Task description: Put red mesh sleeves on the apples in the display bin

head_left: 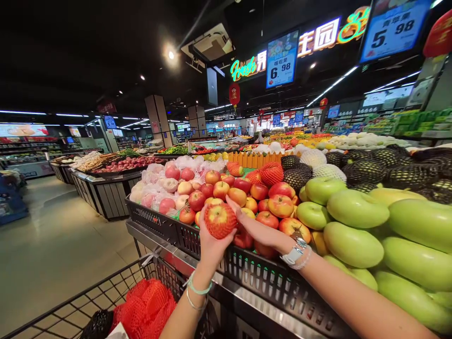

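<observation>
My left hand (pixel 212 247) is closed round a red-yellow apple (pixel 219 219) in a red foam net, holding it up over the front edge of the display. My right hand (pixel 254 230) is stretched out flat along the apple's right side, its fingertips at the net; whether they press on it I cannot tell. Behind both hands lies a heap of loose red-yellow apples (pixel 280 205) in a black plastic crate (pixel 261 273). Two red foam nets (pixel 271 174) with fruit in them rest at the back of that heap.
Large green apples (pixel 353 247) are piled at the right, with black-netted fruit (pixel 367 167) behind them. Bagged pink apples (pixel 165 179) fill the crate's left end. Below left stands a wire shopping cart (pixel 88 294) holding red nets (pixel 144 308). An aisle floor (pixel 70 235) runs at left.
</observation>
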Motion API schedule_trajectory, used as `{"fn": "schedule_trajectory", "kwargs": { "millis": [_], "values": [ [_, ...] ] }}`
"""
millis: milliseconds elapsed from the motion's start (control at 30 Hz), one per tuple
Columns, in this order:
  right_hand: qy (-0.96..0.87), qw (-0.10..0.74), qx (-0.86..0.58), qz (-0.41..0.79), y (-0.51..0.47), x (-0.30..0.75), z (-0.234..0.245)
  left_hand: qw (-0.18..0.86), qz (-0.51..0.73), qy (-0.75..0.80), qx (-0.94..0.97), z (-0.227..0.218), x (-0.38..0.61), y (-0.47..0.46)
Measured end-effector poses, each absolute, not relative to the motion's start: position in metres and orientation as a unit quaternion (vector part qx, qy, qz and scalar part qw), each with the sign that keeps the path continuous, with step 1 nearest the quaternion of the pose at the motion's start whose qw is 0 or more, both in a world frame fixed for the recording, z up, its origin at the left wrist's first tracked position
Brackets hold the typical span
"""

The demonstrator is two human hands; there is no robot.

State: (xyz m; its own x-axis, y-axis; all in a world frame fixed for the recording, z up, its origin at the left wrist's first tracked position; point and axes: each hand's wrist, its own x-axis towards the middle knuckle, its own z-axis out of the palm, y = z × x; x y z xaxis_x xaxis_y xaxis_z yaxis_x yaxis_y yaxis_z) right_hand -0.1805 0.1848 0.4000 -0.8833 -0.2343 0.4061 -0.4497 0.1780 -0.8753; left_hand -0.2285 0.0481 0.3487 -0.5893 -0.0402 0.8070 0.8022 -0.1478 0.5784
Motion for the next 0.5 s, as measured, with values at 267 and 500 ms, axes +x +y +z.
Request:
{"fn": "schedule_trajectory", "kwargs": {
  "millis": [267, 500],
  "values": [
    [-0.541, 0.473, 0.039, 0.694, 0.224, -0.189, 0.442, 0.369, -0.283, -0.810, -0.357, 0.516, -0.315, 0.119],
    [-0.507, 0.479, 0.057, 0.714, 0.236, -0.182, 0.451, 0.266, -0.172, -0.891, -0.326, 0.523, -0.364, 0.193]
  ]
}}
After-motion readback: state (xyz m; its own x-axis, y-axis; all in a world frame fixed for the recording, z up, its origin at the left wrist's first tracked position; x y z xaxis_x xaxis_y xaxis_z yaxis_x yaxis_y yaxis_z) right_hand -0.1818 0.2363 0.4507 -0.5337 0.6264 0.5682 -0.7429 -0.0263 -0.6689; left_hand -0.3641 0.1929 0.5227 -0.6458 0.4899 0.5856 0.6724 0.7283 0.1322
